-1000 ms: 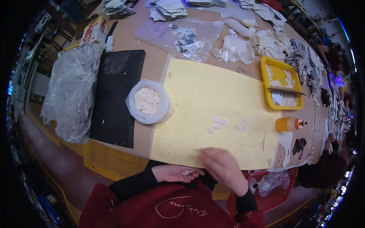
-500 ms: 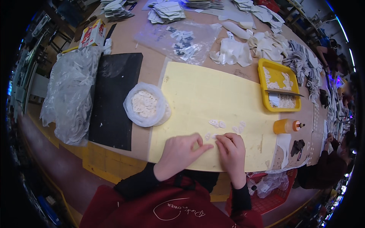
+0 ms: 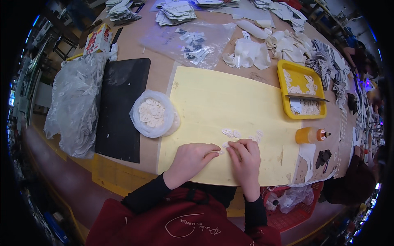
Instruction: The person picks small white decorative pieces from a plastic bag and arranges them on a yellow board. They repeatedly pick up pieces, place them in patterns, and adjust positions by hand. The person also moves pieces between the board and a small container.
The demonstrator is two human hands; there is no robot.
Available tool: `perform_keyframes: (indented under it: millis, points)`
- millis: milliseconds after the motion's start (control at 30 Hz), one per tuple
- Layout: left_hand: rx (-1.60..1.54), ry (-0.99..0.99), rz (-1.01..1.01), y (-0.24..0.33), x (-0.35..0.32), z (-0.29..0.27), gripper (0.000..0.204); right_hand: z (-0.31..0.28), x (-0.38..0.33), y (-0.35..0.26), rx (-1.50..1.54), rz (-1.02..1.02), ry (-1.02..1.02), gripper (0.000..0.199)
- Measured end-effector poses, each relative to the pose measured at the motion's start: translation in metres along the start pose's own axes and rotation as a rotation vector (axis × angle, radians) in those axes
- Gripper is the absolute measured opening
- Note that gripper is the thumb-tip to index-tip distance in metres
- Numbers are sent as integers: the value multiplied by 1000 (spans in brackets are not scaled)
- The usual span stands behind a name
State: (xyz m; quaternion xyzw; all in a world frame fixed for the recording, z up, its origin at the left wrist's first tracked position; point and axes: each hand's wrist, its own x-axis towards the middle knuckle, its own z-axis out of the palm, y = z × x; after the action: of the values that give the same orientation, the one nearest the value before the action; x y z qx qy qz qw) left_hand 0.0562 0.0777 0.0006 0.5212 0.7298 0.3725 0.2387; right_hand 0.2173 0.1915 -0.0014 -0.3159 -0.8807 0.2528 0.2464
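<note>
On the yellow sheet [image 3: 205, 98], my left hand [image 3: 191, 159] pinches a small pale oval cut-out piece [image 3: 221, 152] between thumb and forefinger. My right hand [image 3: 247, 158] is close beside it, thumb and fingertips together, next to another pale piece [image 3: 225, 144] on the sheet. What its fingertips hold, if anything, is too small to make out. Just beyond the hands lie a short row of similar pale pieces [image 3: 231, 133] and a little group of pieces [image 3: 257, 136]. A bag-lined tub [image 3: 172, 130] full of such pieces stands left of them.
A yellow tray [image 3: 283, 88] holds pale pieces and a long blade [image 3: 308, 98]. Near it lies a bottle of orange liquid [image 3: 305, 135]. At left are a black board [image 3: 123, 110] and plastic-wrapped stacks [image 3: 76, 102]. Fabric pieces [image 3: 250, 53] lie at the back; a red basket [image 3: 293, 217] sits below the edge.
My left thumb and forefinger have closed from a wider gap onto a small piece. My right hand has shifted slightly left and away from me.
</note>
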Motion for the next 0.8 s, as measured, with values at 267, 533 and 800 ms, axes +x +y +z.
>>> perform_keyframes:
  millis: [267, 533, 800]
  points:
    - [-1391, -1113, -562, 14, -41, -15, 42, -36, 7, -1, 124, 128, 64, 18]
    - [-1759, -760, -1259, -8, -104, 68, 34, -66, 10, -3, 139, 67, -37, 20]
    - [-1747, -839, -1129, -32, -85, 56, 45, -31, 12, 1, 118, -241, -296, 34]
